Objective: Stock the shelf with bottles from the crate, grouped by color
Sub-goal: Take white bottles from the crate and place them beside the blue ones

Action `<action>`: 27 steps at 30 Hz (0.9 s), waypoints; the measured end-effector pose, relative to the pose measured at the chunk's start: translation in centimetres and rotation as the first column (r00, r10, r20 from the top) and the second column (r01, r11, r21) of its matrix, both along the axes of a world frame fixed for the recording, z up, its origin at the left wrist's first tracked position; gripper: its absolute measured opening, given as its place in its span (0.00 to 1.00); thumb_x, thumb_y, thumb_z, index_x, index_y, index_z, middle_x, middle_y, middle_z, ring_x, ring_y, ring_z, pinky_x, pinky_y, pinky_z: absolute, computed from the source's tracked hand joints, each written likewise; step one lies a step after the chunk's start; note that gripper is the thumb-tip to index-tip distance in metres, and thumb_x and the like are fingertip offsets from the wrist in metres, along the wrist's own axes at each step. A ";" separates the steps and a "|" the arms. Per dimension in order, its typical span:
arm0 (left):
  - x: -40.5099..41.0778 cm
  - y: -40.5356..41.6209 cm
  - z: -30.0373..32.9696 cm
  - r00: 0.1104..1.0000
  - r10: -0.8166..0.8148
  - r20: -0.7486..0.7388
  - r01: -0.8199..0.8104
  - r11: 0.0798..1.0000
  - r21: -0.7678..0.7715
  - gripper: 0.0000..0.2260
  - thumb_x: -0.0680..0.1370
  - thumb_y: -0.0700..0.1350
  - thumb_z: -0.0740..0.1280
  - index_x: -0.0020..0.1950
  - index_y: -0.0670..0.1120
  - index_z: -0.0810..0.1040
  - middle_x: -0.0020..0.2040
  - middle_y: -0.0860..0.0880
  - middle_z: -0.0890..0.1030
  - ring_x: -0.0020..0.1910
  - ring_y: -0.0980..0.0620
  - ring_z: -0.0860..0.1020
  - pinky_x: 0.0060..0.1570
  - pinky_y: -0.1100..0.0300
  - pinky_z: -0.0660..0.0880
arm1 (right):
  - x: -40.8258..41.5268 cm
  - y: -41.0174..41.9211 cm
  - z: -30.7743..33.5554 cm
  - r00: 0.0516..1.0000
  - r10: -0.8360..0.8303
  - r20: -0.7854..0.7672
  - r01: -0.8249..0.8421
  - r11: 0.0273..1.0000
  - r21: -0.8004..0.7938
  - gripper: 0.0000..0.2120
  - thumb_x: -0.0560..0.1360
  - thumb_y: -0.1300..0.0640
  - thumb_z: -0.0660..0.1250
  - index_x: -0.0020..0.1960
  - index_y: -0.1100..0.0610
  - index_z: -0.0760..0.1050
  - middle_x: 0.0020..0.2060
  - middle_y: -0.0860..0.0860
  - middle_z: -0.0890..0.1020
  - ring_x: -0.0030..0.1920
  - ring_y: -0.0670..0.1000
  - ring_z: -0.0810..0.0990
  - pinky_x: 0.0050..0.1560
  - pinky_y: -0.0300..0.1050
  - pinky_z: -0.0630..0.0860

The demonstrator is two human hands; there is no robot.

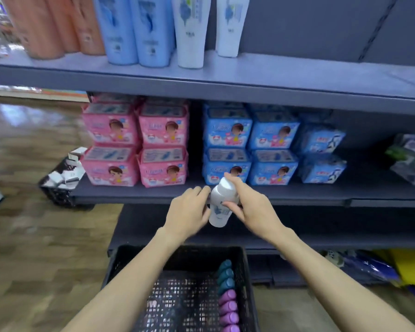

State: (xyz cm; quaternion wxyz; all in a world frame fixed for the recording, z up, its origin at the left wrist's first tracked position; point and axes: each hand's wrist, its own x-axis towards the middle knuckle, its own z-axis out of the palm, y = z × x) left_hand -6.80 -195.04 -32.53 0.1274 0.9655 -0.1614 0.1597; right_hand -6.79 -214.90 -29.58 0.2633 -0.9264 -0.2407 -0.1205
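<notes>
Head view shows the white bottle [222,204] you are holding in the air, tilted with its cap away from you, in front of the lower shelf [134,191] and above the black crate [120,262]. Your right hand [249,207] wraps its upper half, fingers curled over the cap end and thumb across the printed label. Your left hand [189,209] lies against the bottle's left side with fingers fairly straight; whether they truly close round it cannot be told through the blur.

Risk, as a judgement: the grip sits high on a smooth, tilted bottle, so it could slide out and fall into the crate if the left hand lets go too early. Setting it down, you could also knock over the white bottles [192,32] already standing on the upper shelf [285,68], or park it beside the light blue bottles [134,29] and spoil the colour grouping.

Further out, teal bottles [225,276] and purple bottles [228,307] lie in a row along the crate's right side. Peach bottles [50,25] stand far left on the upper shelf. Pink packs [134,142] and blue packs [249,144] fill the lower shelf.
</notes>
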 end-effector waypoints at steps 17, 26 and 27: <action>2.4 -0.5 20.0 0.889 -0.101 0.447 0.062 0.993 0.101 0.09 0.71 0.47 0.65 0.49 0.45 0.71 0.41 0.50 0.76 0.39 0.45 0.77 0.26 0.56 0.66 | 2.8 -1.8 21.6 0.992 0.075 0.105 -0.086 0.991 0.100 0.30 0.73 0.48 0.73 0.71 0.40 0.63 0.44 0.50 0.84 0.41 0.50 0.83 0.50 0.53 0.79; 4.4 -0.7 32.4 0.834 -0.034 0.551 0.053 0.998 -0.018 0.08 0.73 0.46 0.63 0.44 0.48 0.64 0.39 0.52 0.76 0.35 0.46 0.74 0.31 0.55 0.68 | 4.8 -1.1 33.8 0.977 0.150 0.152 -0.177 0.968 0.179 0.28 0.74 0.51 0.73 0.70 0.44 0.65 0.51 0.49 0.84 0.48 0.51 0.83 0.51 0.52 0.81; 4.8 -0.8 33.2 0.832 -0.025 0.554 0.043 0.999 -0.020 0.07 0.73 0.45 0.63 0.44 0.48 0.64 0.39 0.52 0.76 0.35 0.45 0.74 0.31 0.55 0.68 | 5.1 -1.0 34.8 0.975 0.161 0.152 -0.187 0.967 0.175 0.29 0.74 0.52 0.73 0.70 0.44 0.65 0.51 0.50 0.84 0.48 0.50 0.83 0.49 0.50 0.82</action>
